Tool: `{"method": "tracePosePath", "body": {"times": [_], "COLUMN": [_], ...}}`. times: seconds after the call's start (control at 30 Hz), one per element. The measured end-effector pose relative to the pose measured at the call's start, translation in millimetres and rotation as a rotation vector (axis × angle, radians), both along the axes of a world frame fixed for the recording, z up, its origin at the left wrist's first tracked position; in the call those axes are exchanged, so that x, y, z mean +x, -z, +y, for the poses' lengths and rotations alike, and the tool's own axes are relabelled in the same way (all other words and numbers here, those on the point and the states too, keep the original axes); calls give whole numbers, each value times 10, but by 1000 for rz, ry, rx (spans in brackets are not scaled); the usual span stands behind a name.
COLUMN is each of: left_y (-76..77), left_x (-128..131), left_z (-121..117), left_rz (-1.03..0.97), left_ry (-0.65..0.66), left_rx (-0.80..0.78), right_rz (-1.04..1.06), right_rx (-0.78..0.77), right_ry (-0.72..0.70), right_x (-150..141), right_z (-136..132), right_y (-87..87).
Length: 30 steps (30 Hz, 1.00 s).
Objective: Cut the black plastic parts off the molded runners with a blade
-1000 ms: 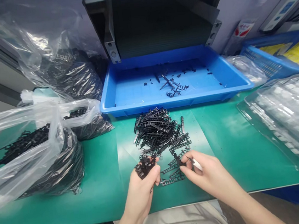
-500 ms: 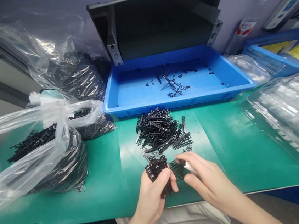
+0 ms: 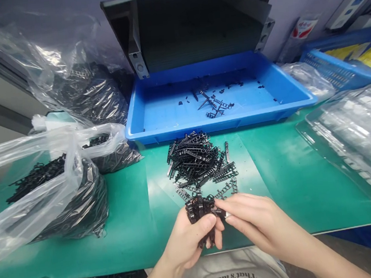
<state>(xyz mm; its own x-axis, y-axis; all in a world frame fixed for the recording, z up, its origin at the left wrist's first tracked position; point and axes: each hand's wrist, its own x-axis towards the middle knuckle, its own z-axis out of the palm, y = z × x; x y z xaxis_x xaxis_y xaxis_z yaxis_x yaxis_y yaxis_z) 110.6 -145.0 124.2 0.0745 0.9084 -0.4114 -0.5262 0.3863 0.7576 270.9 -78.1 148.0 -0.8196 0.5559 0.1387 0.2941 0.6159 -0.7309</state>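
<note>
My left hand [image 3: 195, 231] is wrapped round a bundle of black plastic strips [image 3: 200, 208] with rows of small rings, its thumb pressed across them. Close against it on the right, my right hand [image 3: 249, 214] pinches a black plastic strip [image 3: 220, 212] between thumb and fingers. A bit of something white [image 3: 227, 214] shows at those fingertips; I cannot make out what it is. Just beyond both hands lies a loose pile of black plastic strips [image 3: 196, 158] on the green table [image 3: 130, 215]. A few single strips lie at its near right edge.
Behind the pile stands a blue tray [image 3: 220, 124] holding a few black pieces. Clear plastic bags [image 3: 89, 202] of black parts fill the left side. Stacked clear plastic trays [image 3: 361, 138] and a blue basket [image 3: 339, 63] are at the right. A dark opening [image 3: 200, 27] is above the tray.
My right hand has moved left and closed in on the bundle, now pinching a strip beside it. My left hand still grips the bundle. The view has shifted slightly.
</note>
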Motion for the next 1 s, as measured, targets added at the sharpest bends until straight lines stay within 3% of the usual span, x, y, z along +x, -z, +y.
{"method": "tracePosePath", "body": {"times": [0.57, 1.0], "left_y": [27, 27], "left_x": [20, 30], "left_z": [19, -18], "left_rz": [-33, -43], "left_ry": [44, 73], "left_rx": [-5, -1], "right_rz": [-4, 10], "right_rx": [-1, 67], "right_ry": [-5, 73], "right_x": [29, 7], "right_z": [-6, -74], "right_y": [20, 40]}}
